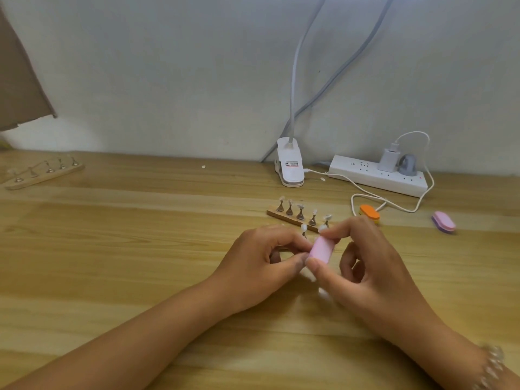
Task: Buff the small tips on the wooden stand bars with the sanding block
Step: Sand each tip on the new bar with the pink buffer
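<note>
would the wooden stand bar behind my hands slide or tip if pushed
Probably light: the wooden stand bar is a thin strip, so a push would likely slide it on the table. Its flat base should resist tipping. The tips on slim pegs look easily knocked off.

Both forearms reach forward and converge. The right hand [374,266] pinches the sanding block [321,249] between thumb and forefinger. The left hand [261,263], fingers curled, meets it at the thumbs, its grasp hidden.

Home desk [140,249] with power strip [363,175], clip lamp [289,170]
</note>
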Action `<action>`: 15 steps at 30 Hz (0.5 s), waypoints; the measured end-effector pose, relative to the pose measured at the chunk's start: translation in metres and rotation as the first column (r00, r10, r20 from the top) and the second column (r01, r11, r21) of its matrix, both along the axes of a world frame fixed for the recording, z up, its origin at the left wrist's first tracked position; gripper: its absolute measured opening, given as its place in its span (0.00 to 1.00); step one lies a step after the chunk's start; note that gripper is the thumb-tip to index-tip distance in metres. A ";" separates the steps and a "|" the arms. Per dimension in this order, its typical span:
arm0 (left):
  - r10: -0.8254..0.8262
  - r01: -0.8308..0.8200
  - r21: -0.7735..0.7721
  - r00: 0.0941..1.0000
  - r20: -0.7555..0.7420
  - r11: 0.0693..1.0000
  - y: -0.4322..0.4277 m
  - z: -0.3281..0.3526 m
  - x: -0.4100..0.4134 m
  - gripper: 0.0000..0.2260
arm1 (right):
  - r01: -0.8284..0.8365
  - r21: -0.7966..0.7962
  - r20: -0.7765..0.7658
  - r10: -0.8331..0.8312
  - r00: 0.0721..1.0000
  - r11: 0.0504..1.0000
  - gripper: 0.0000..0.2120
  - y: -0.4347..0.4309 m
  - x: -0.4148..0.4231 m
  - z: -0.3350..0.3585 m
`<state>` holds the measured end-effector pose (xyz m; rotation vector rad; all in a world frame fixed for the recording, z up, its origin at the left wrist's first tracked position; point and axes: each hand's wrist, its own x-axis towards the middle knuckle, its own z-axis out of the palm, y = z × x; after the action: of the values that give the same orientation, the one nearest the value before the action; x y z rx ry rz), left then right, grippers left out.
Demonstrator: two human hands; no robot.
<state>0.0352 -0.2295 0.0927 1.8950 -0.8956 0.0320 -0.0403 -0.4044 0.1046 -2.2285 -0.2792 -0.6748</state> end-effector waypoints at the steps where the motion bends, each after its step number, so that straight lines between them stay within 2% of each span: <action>1: -0.001 0.001 0.000 1.000 0.004 1.000 0.000 0.000 -0.001 0.06 | 0.035 0.030 -0.003 -0.035 0.999 0.999 0.15 -0.002 0.001 0.000; 3: -0.001 0.001 -0.003 1.000 0.002 1.000 0.000 0.000 -0.001 0.04 | 0.045 0.012 0.004 -0.045 0.999 0.999 0.14 -0.003 0.001 0.001; 6: 0.002 -0.002 0.011 1.000 0.003 1.000 0.001 -0.001 0.000 0.08 | -0.065 -0.034 0.001 0.065 0.998 0.997 0.14 0.002 -0.002 -0.001; 12: -0.056 0.048 -0.075 0.993 -0.107 0.996 0.001 0.000 -0.001 0.05 | 0.078 0.185 -0.039 -0.072 0.997 0.980 0.13 -0.008 0.004 0.001; 15: -0.065 0.054 -0.087 0.990 -0.126 0.995 0.001 0.001 -0.001 0.07 | -0.016 0.038 0.035 0.015 0.999 0.999 0.15 0.001 -0.002 -0.001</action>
<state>0.0342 -0.2281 0.0932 1.7708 -0.8496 -0.0860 -0.0425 -0.4035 0.1041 -2.1781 -0.2979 -0.7051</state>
